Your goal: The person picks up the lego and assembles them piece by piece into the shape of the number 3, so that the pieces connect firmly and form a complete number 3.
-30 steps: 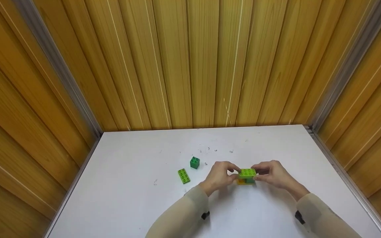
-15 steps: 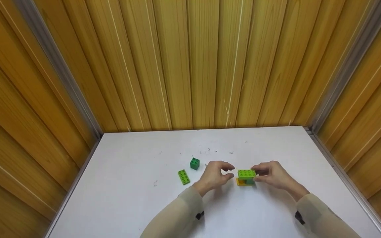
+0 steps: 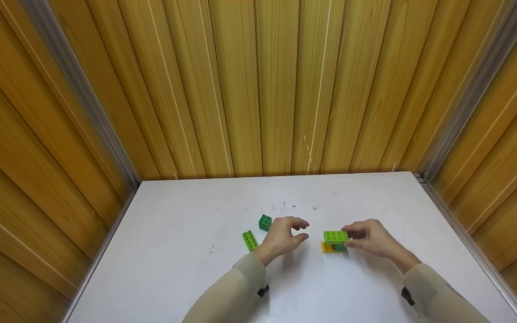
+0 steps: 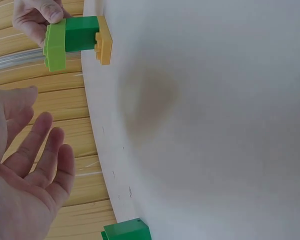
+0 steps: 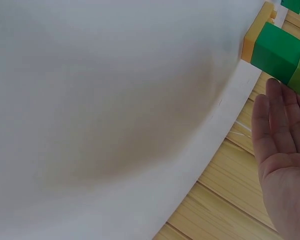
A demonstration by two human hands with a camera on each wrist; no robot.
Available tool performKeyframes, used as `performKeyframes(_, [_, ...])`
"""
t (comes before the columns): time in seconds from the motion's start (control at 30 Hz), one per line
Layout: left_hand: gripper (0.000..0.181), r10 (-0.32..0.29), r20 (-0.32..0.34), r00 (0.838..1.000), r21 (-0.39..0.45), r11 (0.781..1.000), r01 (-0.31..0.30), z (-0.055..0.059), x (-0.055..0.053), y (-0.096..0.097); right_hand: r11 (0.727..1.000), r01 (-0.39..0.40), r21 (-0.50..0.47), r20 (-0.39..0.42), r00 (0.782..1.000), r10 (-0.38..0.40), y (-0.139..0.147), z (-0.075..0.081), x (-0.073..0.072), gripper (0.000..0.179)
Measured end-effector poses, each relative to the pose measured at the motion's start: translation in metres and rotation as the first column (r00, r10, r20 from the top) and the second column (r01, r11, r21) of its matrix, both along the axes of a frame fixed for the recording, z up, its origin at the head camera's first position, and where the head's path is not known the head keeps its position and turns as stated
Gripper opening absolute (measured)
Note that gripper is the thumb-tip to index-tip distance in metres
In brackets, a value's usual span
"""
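A small stack of toy building bricks stands on the right half of the white table. Its top is a light green brick (image 3: 335, 237), over a dark green brick (image 4: 82, 33) on a flat orange-yellow plate (image 3: 329, 247). My right hand (image 3: 370, 238) pinches the right end of the light green brick between thumb and fingers. To the left of the stack, my left hand (image 3: 282, 237) hovers with nothing in it, thumb and fingers apart. Beyond that hand lies a loose dark green brick (image 3: 265, 222). A flat light green plate (image 3: 249, 240) is partly hidden by the left hand.
The white table (image 3: 173, 269) ends at a wood-panelled wall (image 3: 272, 89) at the back. Similar panels with grey metal corner posts (image 3: 88, 98) flank it on both sides.
My left hand has let go of the light green brick and moved left, away from the stack, toward the loose pieces. The right hand has stayed at the stack's right end.
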State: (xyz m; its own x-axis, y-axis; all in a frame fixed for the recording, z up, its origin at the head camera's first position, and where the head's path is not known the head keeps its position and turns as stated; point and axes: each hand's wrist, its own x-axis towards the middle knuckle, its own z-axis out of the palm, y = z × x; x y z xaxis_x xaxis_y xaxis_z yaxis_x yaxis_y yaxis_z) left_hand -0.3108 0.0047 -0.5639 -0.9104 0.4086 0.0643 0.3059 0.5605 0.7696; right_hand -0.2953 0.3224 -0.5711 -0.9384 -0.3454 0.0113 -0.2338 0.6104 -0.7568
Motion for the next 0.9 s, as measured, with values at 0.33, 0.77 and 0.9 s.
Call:
performKeyframes(0.33, [0.028,0.034,-0.052,0.998,-0.056,0.998,-0.037,0.0,-0.003,-0.012,1.0,0.018,0.018,0.022,1.0,-0.018,0.0,0.001,-0.001,0.041])
performKeyframes(0.77, [0.028,0.035,-0.152,0.988,-0.064,0.997,-0.045,-0.003,-0.01,-0.033,1.0,0.006,0.014,0.016,1.0,-0.007,0.002,0.0,-0.002,0.041])
performKeyframes(0.9, [0.03,0.041,-0.172,0.984,-0.088,0.995,-0.057,-0.002,-0.012,-0.04,1.0,-0.01,0.013,-0.003,1.0,0.01,0.002,0.0,-0.001,0.042])
